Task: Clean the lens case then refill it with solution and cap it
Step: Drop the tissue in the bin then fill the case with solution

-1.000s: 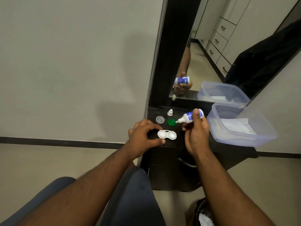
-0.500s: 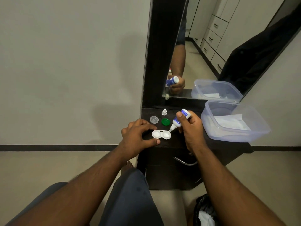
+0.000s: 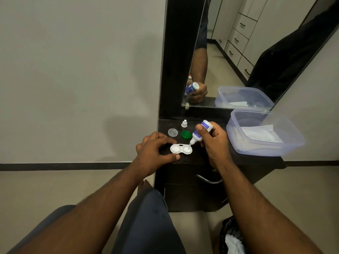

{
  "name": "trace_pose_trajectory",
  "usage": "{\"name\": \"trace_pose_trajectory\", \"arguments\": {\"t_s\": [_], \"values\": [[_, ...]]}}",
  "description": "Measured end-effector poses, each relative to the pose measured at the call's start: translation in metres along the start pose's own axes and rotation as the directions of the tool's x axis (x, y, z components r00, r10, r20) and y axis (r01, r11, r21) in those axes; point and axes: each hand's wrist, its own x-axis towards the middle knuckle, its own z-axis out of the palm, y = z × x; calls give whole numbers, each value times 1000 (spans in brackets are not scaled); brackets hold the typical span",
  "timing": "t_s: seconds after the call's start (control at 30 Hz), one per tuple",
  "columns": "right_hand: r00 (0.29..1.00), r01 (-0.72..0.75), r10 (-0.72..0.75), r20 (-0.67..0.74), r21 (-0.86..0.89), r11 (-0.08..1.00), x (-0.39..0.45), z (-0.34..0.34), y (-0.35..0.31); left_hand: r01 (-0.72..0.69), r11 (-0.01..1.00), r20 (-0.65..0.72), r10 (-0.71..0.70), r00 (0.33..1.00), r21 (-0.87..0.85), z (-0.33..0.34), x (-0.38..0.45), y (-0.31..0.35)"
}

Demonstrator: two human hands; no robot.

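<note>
The lens case (image 3: 181, 149) is plain white. The solution bottle (image 3: 200, 133) is white with a blue label. One round cap (image 3: 186, 134) is green, another cap (image 3: 172, 132) clear, the small bottle cap (image 3: 184, 123) white. The desk (image 3: 201, 156) is black; the plastic container (image 3: 266, 143) is translucent bluish, holding white tissue (image 3: 260, 133).

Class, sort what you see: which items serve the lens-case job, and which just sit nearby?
In use: lens case, solution bottle, green cap, clear cap, bottle cap.
Nearby: plastic container, mirror, drawer handle.
</note>
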Motion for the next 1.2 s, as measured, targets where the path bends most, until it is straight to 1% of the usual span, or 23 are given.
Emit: {"name": "trace_pose_trajectory", "arguments": {"t_s": [0.27, 0.4, 0.57, 0.73, 0.87, 1.2], "values": [[1000, -14, 14, 7, -13, 1000, 0, -1, 0, -20, 998, 14, 19, 1000, 52, -2, 0, 2], [1000, -20, 20, 13, 4, 1000, 0, -1, 0, -12, 997, -1, 12, 1000, 75, -1, -1, 1], [999, -30, 30, 10, 2, 1000, -2, 0, -1, 41, 999, 9, -41, 999, 32, 0, -3, 0], [999, -40, 40, 10, -11, 999, -2, -1, -2, 46, 999, 26, -46, 999, 11, -1, -2, 1], [999, -33, 33, -4, 20, 999, -3, -1, -4, 48, 999, 22, -48, 999, -17, -2, -2, 2], [999, -42, 42, -11, 10, 999, -3, -1, -3, 54, 998, 26, -53, 998, -33, -1, -3, 2]]}}
